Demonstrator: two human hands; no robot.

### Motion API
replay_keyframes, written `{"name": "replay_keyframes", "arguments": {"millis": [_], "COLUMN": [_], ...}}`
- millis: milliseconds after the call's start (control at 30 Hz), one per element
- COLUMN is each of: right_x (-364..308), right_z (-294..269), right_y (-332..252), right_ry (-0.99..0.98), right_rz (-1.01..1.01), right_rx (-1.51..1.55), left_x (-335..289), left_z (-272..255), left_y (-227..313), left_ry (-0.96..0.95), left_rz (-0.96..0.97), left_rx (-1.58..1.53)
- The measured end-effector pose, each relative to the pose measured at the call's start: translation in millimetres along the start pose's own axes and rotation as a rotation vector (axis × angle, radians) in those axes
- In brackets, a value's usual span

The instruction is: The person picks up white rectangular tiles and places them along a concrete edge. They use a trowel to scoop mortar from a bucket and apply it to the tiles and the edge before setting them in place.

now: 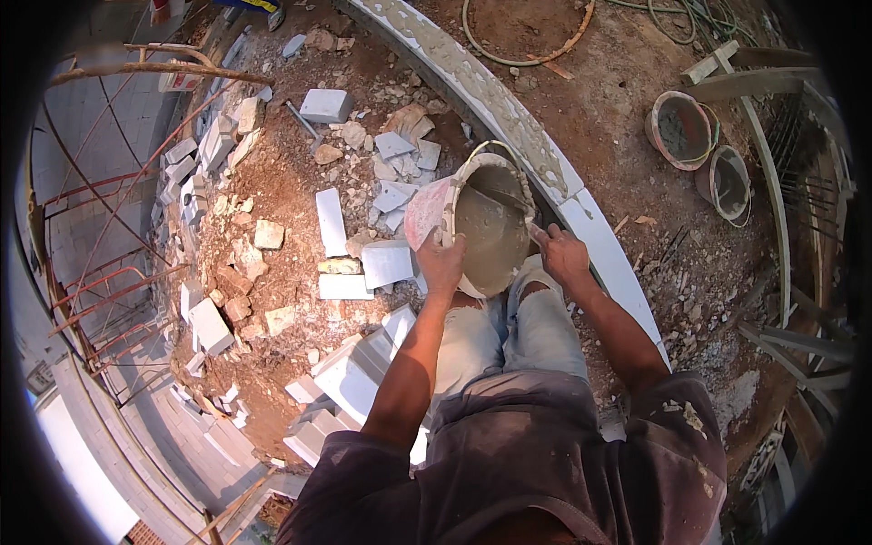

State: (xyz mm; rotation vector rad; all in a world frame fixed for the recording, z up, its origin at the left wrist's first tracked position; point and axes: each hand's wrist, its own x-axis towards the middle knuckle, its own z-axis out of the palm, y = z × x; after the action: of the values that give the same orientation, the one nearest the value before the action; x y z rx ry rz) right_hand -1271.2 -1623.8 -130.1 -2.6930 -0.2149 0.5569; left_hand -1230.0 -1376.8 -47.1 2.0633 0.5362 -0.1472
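A pinkish-white bucket, crusted with dried mortar, is tilted in front of my legs, with its mouth facing me. Wet grey mortar fills much of its inside. The wire handle leans over the far rim. My left hand is closed on the bucket's left rim. On the opposite side, my right hand has its fingers at the right rim, gripping it; part of that grip is hidden. Just beyond the bucket runs a low curved wall of white blocks, topped with a rough layer of grey mortar.
Loose white blocks and broken stones cover the dirt to the left. Rusty scaffolding stands at far left. Beyond the wall are two mortar buckets, a hose and timber planks.
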Motion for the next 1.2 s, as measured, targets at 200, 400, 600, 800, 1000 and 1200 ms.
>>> {"name": "replay_keyframes", "arguments": {"millis": [200,400,600,800,1000,1200], "right_x": [-42,-107,-123,-86,-99,-143], "right_z": [65,23,4,52,127,108], "right_y": [-7,-24,1,71,143,148], "right_ry": [-0.303,-0.267,-0.044,0.131,0.300,0.297], "right_rz": [0.031,0.258,0.469,0.541,0.456,0.482], "right_rx": [0.842,1.323,1.457,1.196,1.001,0.549], "left_x": [-16,-19,-38,-65,-98,-133], "left_z": [-23,-46,-26,-8,3,17], "left_y": [-14,-38,-54,-101,-146,-138], "left_ry": [-0.019,0.022,0.094,0.135,0.137,0.139], "left_rz": [0.131,0.036,-0.052,-0.066,-0.181,-0.312], "left_rx": [0.057,-0.184,-0.269,-0.134,-0.079,-0.250]}}
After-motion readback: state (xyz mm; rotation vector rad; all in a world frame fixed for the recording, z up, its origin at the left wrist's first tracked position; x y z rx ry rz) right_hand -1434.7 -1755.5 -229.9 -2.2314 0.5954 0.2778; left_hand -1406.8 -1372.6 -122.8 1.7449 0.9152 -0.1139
